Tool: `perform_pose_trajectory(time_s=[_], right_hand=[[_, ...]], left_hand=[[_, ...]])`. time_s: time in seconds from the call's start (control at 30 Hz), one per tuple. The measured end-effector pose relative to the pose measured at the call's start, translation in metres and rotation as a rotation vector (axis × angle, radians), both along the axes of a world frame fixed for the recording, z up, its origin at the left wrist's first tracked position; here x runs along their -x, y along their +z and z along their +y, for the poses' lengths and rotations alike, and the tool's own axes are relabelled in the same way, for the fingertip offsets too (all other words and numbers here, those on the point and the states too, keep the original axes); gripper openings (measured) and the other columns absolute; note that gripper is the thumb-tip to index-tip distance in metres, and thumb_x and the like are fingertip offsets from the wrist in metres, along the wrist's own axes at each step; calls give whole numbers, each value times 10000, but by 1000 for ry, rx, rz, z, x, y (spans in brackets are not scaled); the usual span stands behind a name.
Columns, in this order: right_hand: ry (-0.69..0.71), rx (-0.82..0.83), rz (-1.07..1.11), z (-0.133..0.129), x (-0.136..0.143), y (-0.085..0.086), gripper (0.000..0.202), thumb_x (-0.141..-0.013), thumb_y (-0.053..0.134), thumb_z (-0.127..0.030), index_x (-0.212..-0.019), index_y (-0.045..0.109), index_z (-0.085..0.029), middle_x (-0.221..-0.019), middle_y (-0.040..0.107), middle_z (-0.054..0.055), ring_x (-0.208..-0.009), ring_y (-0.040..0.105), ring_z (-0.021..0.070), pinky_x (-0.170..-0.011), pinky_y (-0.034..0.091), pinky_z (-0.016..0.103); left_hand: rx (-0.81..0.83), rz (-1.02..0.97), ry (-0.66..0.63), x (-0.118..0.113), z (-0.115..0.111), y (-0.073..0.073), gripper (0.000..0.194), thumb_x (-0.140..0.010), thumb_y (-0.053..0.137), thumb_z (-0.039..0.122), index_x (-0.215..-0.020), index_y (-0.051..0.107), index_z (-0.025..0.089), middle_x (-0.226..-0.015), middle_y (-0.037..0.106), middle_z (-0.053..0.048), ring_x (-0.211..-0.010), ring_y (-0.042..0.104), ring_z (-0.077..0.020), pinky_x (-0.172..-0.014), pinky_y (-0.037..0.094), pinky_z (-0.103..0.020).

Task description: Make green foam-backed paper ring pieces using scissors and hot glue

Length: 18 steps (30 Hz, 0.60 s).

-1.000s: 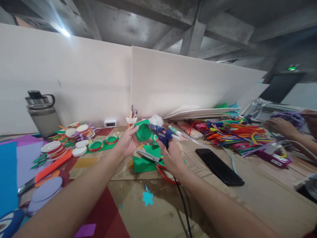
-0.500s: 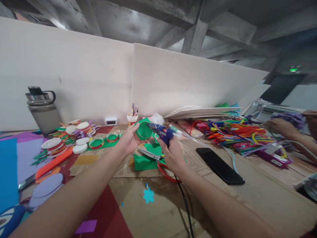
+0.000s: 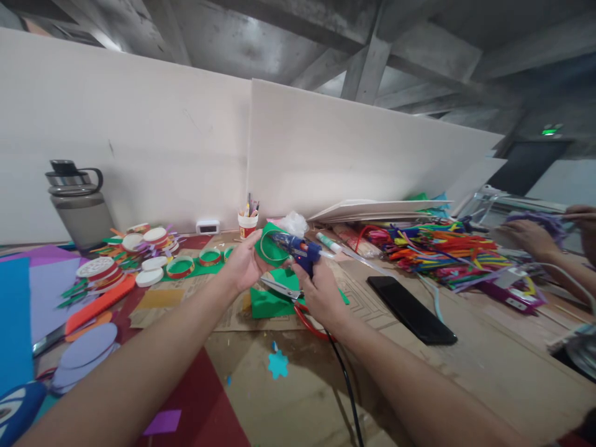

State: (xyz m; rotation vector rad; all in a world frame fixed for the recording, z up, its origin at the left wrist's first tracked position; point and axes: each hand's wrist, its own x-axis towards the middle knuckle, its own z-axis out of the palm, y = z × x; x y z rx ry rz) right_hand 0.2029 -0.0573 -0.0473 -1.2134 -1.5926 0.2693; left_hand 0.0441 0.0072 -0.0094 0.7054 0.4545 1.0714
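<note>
My left hand [image 3: 245,262] grips a green piece [image 3: 274,247] with a round ring on it, raised above the table. My right hand [image 3: 320,288] is wrapped round a blue glue gun [image 3: 298,249], whose nozzle lies over the green piece inside the ring. A clear glue stick sticks out of the gun's back, and a black cord hangs below it. Under my hands, scissors [image 3: 305,316] with red handles lie on a green sheet [image 3: 267,304]. More rings [image 3: 180,267] rest on a green strip to the left.
A bottle [image 3: 79,208], stacked discs [image 3: 100,273] and an orange cutter [image 3: 100,304] are at the left. A pen cup [image 3: 248,225] stands at the back. Rightward lie a phone [image 3: 412,309], colourful pipe cleaners [image 3: 447,248] and another person's hands [image 3: 531,239].
The glue gun's nozzle has moved left and further over the ring. The green piece has turned slightly in my left hand.
</note>
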Motion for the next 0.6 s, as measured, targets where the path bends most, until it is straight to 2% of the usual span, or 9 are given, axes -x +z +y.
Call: perform_pose_trajectory(time_s=[0.23,0.37,0.6], right_hand=[[41,-15,-63,-2,5,-3,381,-905,455,-396,-1160,580,-142,-1072,689,177,-977,643,309,-839,506,467],[-22,-30,-71,-2,3,-1,364,-915,456,-389,-1154,590,-149,-1069,690,173,-983,646,304,-844,502,459],[-99,-71,-39,1,1,0,354,-923,468,-404,-1152,577,-158,-1070,688,163,-1003,640,307,-839,493,448]], left_hand=[[-29,27,108,-3,3,-3,185,-950,485,253,-970,637,150,-798,728,-57,-615,684,-171,-634,598,-371],[2,-3,112,-9,0,-7,187,-955,472,245,-980,630,148,-782,734,-58,-633,698,-179,-700,600,-405],[-38,-49,89,-14,-2,-13,198,-957,483,294,-1030,618,170,-867,745,-77,-744,723,-206,-791,583,-458]])
